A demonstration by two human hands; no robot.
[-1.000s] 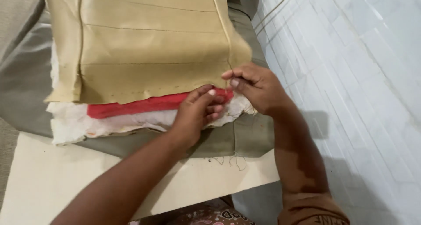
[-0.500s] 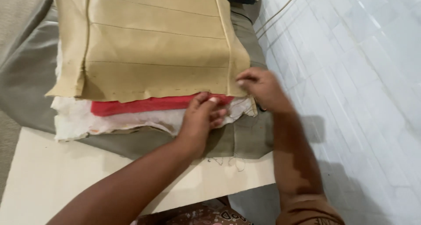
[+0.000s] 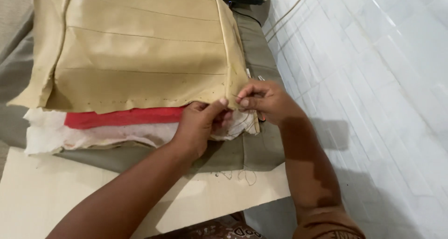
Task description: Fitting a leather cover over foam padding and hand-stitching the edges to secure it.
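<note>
1. Left hand (image 3: pixel 200 124) pinches the tan stitched leatherette panel (image 3: pixel 140 52) along its 6 o'clock edge.
2. Right hand (image 3: pixel 263 101) grips the same corner at 3 o'clock.
3. Pale bench (image 3: pixel 56 197) lies open at 7 o'clock.

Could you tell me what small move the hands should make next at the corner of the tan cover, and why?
Probably draw the thread taut with the right hand. Both hands pinch the tan cover at its near right corner, the left hand pressing the edge onto the white padding, and loose thread lies slack just below.
</note>
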